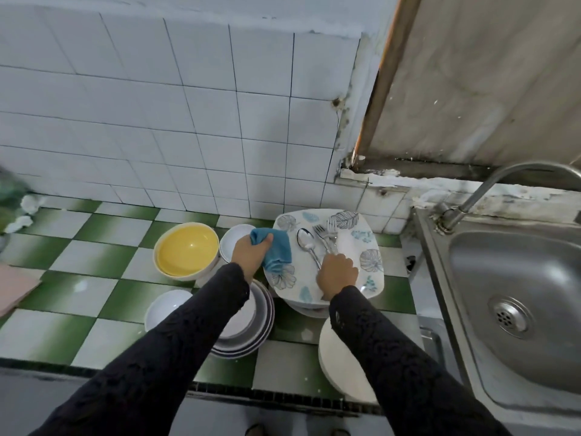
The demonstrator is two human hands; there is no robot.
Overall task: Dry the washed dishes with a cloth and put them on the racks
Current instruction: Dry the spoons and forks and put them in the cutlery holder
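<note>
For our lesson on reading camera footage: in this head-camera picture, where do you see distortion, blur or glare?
Head view: the wide-angle lens bows the wall tiles; a green object at the left edge is blurred; light is soft, with mild sheen on the steel sink and the cutlery; the left hand gripping the blue cloth and the right hand gripping the cutlery look sharp.
</note>
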